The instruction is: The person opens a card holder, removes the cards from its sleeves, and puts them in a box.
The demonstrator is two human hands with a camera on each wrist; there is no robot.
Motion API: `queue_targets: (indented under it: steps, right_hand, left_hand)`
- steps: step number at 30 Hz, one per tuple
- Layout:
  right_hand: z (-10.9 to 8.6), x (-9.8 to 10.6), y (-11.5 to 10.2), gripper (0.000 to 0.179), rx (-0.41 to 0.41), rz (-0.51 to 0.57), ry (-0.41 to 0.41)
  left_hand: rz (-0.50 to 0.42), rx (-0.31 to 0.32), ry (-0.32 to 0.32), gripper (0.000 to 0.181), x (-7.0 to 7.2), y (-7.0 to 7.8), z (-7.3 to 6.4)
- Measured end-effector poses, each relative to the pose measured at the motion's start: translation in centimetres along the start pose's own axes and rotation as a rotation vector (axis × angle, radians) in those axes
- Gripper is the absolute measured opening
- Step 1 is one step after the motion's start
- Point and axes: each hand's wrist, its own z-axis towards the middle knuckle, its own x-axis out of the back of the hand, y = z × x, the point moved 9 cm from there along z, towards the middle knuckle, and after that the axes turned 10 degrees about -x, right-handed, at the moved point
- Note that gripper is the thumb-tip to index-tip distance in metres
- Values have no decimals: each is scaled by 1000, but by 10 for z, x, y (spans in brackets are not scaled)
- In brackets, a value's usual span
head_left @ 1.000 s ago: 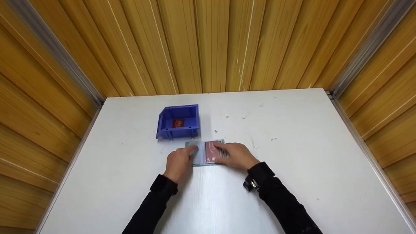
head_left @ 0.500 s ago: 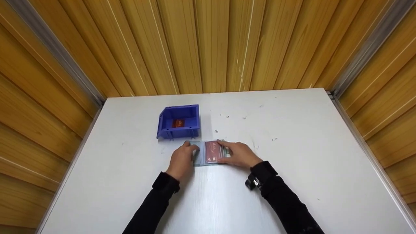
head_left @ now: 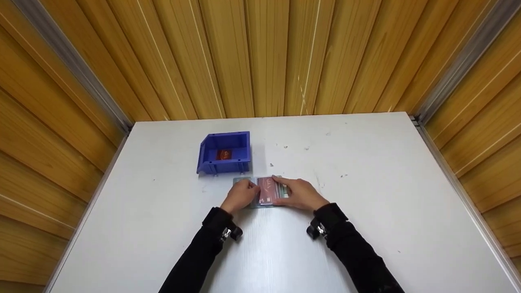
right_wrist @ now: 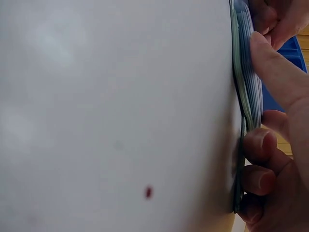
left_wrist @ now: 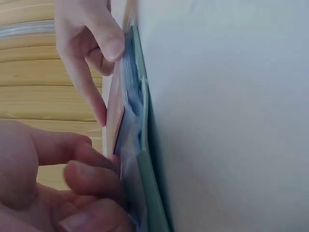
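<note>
A card holder [head_left: 281, 190] with clear sleeves lies spread on the table, and its green cover [left_wrist: 152, 191] shows in the left wrist view. The red card [head_left: 267, 189] sits in a sleeve on its right-hand side. My left hand [head_left: 240, 195] pinches the card's left edge with thumb and forefinger, the other fingers curled over the left page. My right hand [head_left: 302, 194] grips the thick right-hand stack of sleeves, thumb at the near edge and forefinger at the far edge. In the right wrist view, its other fingers [right_wrist: 260, 145] are curled at the cover's side.
Just behind the card holder stands a blue bin [head_left: 224, 166] with another red card [head_left: 224, 154] inside. The white table [head_left: 366, 183] reaches back to a wood-patterned wall [head_left: 268, 57], with similar walls at both sides.
My left hand has moved right, from the holder's left page to the red card's left edge. My right hand shifted slightly, its forefinger now at the card's far corner.
</note>
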Motion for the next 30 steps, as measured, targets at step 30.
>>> queue_targets:
  steps: [30]
  right_hand:
    - [-2,2,-6,84,62,9,-7]
  left_hand:
    - [-102,3,33,23,7,-13,-2]
